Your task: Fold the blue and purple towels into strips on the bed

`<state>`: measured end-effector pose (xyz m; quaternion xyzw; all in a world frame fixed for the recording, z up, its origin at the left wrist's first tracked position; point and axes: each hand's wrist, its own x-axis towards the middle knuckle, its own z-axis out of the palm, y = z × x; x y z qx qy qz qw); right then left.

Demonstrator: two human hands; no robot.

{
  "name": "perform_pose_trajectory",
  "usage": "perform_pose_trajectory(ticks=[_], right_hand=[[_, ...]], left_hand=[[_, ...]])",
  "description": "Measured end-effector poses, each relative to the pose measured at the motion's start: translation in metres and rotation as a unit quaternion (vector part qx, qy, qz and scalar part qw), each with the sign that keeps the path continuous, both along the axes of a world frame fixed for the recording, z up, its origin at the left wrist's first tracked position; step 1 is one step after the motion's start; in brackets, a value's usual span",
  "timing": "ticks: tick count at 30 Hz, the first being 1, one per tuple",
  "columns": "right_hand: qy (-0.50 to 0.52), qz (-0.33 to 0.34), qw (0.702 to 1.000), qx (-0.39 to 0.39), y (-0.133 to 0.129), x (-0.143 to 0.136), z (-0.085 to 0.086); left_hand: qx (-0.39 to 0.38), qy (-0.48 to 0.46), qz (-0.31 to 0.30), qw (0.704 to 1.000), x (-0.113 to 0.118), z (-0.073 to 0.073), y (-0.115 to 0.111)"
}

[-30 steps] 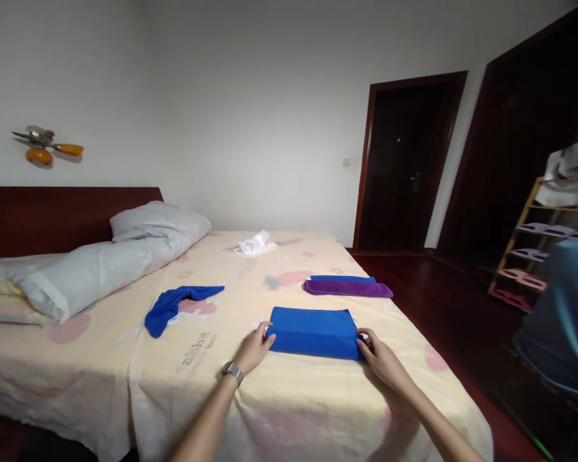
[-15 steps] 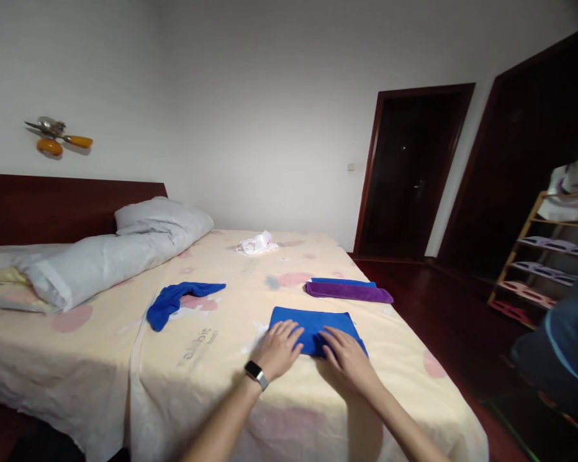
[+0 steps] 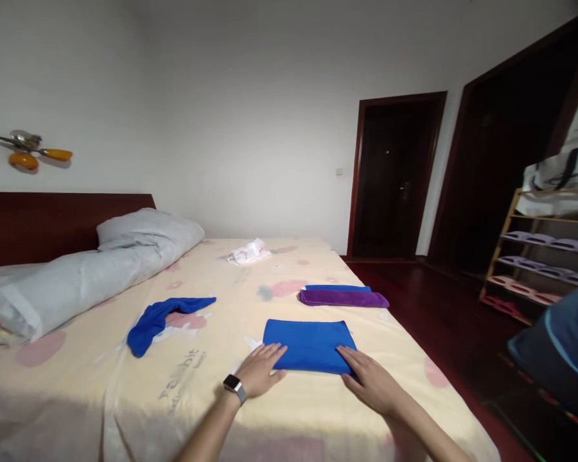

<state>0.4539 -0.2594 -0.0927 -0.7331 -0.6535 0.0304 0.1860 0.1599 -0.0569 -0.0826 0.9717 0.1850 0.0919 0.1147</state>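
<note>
A blue towel (image 3: 311,343), folded into a flat rectangle, lies near the front of the bed. My left hand (image 3: 262,369), with a watch on its wrist, rests on the towel's left edge, fingers stretched out. On the right edge lies my right hand (image 3: 368,378), its fingers also extended flat. Behind the folded piece are a folded purple towel (image 3: 344,298) and a blue towel (image 3: 337,288) side by side. A crumpled blue cloth (image 3: 161,321) sits farther left on the sheet.
The bed's printed sheet (image 3: 231,410) spreads under everything. A rolled grey quilt (image 3: 101,276) lies by the headboard (image 3: 67,224). A white plastic bag (image 3: 249,251) is at the far side. To the right stand a shoe rack (image 3: 534,256) and a dark blue shape (image 3: 563,340).
My hands have moved apart to the left and right edges of the folded blue towel, which now lies flatter and squarer. The view has shifted slightly right.
</note>
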Motion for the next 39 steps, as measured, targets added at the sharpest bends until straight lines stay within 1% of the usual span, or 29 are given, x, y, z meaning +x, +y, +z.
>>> perform_pose_trajectory(ticks=[3,6,8,10,12,13,15,16,19,23,25,27,29,31,34,37,39], right_hand=[[0.048,-0.001,0.999,-0.002,-0.002,0.01,0.0],[0.13,-0.008,0.991,0.009,0.0,0.017,0.004],[0.199,-0.01,0.98,0.02,0.002,0.021,0.01],[0.268,-0.01,0.963,0.039,0.005,0.023,0.016],[0.332,-0.018,0.941,0.069,0.008,0.023,0.019],[0.359,-0.026,0.929,0.083,0.009,0.022,0.02],[0.391,-0.043,0.913,0.107,0.011,0.021,0.02],[0.396,-0.05,0.91,0.111,0.012,0.021,0.019],[0.393,-0.063,0.912,0.097,0.015,0.024,0.014],[0.406,-0.096,0.905,0.089,0.019,0.033,0.002],[0.388,-0.12,0.91,0.086,0.021,0.037,-0.004],[0.36,-0.131,0.92,0.079,0.021,0.041,-0.008],[0.347,-0.128,0.926,0.08,0.022,0.043,-0.009],[0.348,-0.119,0.926,0.09,0.022,0.043,-0.009],[0.352,-0.097,0.926,0.099,0.024,0.043,-0.009],[0.358,-0.071,0.925,0.108,0.025,0.043,-0.01],[0.357,-0.069,0.924,0.115,0.025,0.042,-0.01]], left_hand=[[-0.046,0.003,-0.007,0.999,-0.001,0.008,0.007],[-0.129,0.004,0.0,0.992,-0.002,0.024,0.017],[-0.21,0.005,0.009,0.978,-0.001,0.034,0.028],[-0.295,0.004,0.02,0.955,0.0,0.039,0.042],[-0.352,-0.014,0.035,0.935,0.0,0.039,0.053],[-0.365,-0.031,0.041,0.93,0.0,0.037,0.057],[-0.361,-0.06,0.043,0.93,0.0,0.033,0.061],[-0.35,-0.071,0.039,0.933,-0.001,0.032,0.061],[-0.323,-0.082,0.018,0.943,-0.003,0.033,0.057],[-0.294,-0.065,-0.011,0.953,-0.003,0.035,0.058],[-0.282,-0.066,0.011,0.957,-0.003,0.032,0.061],[-0.28,-0.088,0.05,0.955,-0.001,0.026,0.064],[-0.292,-0.123,0.075,0.945,0.002,0.019,0.067],[-0.312,-0.158,0.078,0.934,0.004,0.014,0.07],[-0.332,-0.189,0.074,0.921,0.007,0.011,0.072],[-0.332,-0.205,0.076,0.918,0.008,0.01,0.072],[-0.329,-0.221,0.082,0.914,0.01,0.007,0.073]])
